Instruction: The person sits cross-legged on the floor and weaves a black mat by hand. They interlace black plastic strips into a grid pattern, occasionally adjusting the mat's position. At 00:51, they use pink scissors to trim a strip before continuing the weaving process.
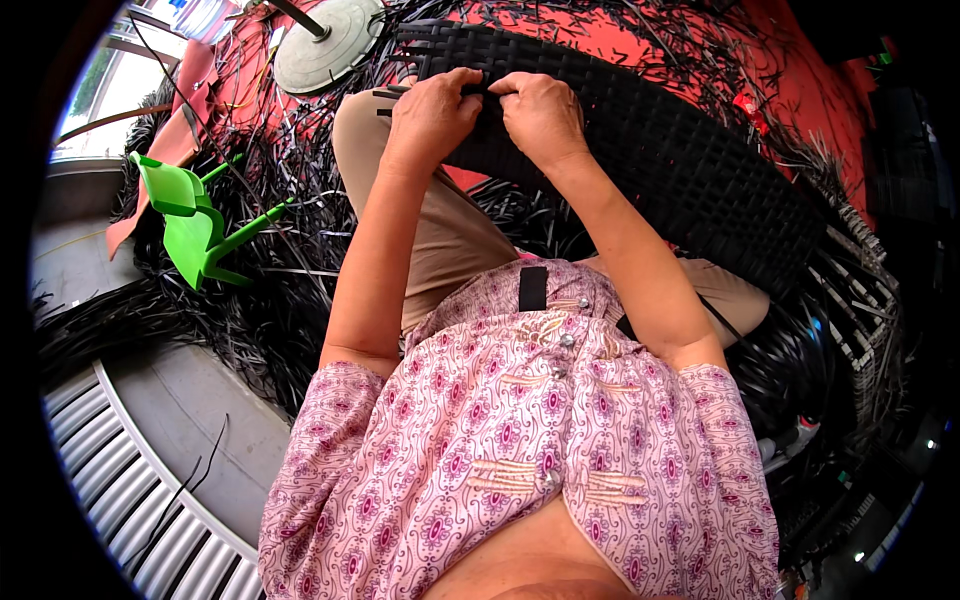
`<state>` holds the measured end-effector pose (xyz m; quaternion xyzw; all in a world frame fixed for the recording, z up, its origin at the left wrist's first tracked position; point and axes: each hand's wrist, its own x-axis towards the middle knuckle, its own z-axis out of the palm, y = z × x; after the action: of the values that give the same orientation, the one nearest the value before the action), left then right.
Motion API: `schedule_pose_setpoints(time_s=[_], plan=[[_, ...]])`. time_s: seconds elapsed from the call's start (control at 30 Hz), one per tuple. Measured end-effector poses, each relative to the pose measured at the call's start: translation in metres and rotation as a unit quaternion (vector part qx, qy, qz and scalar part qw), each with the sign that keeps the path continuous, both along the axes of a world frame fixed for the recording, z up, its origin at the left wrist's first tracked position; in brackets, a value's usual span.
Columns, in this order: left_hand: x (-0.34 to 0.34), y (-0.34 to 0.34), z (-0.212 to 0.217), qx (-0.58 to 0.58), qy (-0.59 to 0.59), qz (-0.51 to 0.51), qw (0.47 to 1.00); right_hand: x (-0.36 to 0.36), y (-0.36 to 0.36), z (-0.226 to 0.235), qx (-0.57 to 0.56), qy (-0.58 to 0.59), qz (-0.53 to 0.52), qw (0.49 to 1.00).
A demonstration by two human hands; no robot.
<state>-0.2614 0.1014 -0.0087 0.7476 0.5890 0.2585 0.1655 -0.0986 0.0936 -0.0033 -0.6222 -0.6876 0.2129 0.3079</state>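
A wide black woven panel of flat plastic strips [700, 170] lies across the person's knees, its long axis running from upper left down to the right. Both hands meet at its near upper edge, side by side and equally close. The left hand [432, 112] and right hand [543, 115] are both clenched, fingers curled, pinching a thin black weaving strip [488, 85] between them.

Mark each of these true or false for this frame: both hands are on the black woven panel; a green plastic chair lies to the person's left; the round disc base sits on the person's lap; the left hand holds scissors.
1. Both hands, left hand and right hand, are on the black woven panel. True.
2. A green plastic chair lies tipped over to the person's left. True.
3. The round grey disc base sits on the lap. False: it stands on the floor beyond the panel.
4. The left hand holds scissors. False: it grips only the panel's edge.
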Motion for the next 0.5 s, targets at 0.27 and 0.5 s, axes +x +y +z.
schedule_pose_setpoints(time_s=[0.27, 0.5], plan=[[-0.025, 0.032, 0.017, -0.126, -0.075, -0.119, 0.982, -0.011, -0.008, 0.001, 0.101, -0.073, -0.010, 0.992], [-0.075, 0.011, 0.024, -0.146, -0.290, 0.012, 0.946, -0.013, -0.006, 0.013, 0.251, -0.155, 0.086, 0.952]])
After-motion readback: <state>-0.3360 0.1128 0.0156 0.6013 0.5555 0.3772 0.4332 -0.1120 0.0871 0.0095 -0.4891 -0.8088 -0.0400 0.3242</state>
